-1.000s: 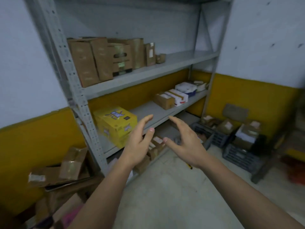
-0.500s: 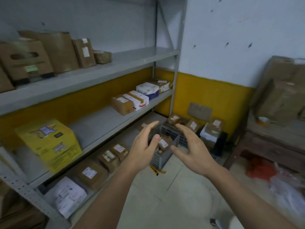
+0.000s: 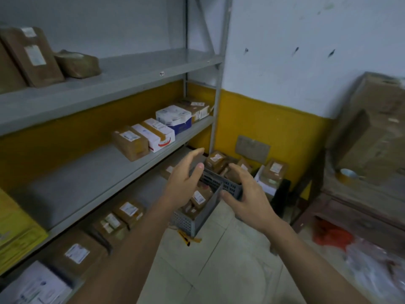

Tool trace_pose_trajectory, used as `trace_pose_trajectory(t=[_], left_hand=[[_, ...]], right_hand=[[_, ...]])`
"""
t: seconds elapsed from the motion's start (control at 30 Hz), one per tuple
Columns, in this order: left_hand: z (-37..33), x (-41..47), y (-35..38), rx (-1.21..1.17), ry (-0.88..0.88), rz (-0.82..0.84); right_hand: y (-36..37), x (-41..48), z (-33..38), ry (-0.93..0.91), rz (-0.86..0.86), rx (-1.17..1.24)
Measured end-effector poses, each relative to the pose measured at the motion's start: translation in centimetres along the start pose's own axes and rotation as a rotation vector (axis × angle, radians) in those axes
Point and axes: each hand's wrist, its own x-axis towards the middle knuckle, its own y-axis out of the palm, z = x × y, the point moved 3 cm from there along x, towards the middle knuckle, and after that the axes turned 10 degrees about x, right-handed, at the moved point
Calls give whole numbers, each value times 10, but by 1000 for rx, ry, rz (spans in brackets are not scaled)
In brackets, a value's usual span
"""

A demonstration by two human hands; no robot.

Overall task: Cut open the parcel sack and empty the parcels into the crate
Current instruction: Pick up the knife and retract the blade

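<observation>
My left hand (image 3: pixel 185 179) and my right hand (image 3: pixel 249 196) are held out in front of me, fingers spread and curved, palms facing each other, holding nothing. Behind and below them a grey plastic crate (image 3: pixel 206 212) stands on the floor by the shelf's corner post, with several brown labelled parcels (image 3: pixel 198 199) inside. A yellow box cutter (image 3: pixel 185 238) lies on the floor tiles at the crate's near corner. A crumpled pale plastic sack (image 3: pixel 377 268) lies at the lower right, blurred.
A grey metal shelf (image 3: pixel 122 163) runs along the left wall with labelled boxes on each level. More parcels (image 3: pixel 274 172) are piled in the corner behind the crate. A wooden table (image 3: pixel 361 194) with cardboard boxes and a tape roll (image 3: pixel 348 174) stands at right. Red material (image 3: pixel 331 235) lies underneath it.
The view has swung right, from the shelf's left end to the corner with the crate and table. Both hands stay raised and empty in front of me.
</observation>
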Motion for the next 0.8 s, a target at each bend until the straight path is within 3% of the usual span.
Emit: trace_pose_trajectory(t=[0.2,0.57,0.8], left_hand=[[34,66,18,91,-35,-4],[85,174,23,156,-239,-136],[183,210,60,257,-326,-58]], right_hand=[[1,85,-52,51,69,90],[6,244,-124,-85,251,78],[86,295,-210,-37,340,127]])
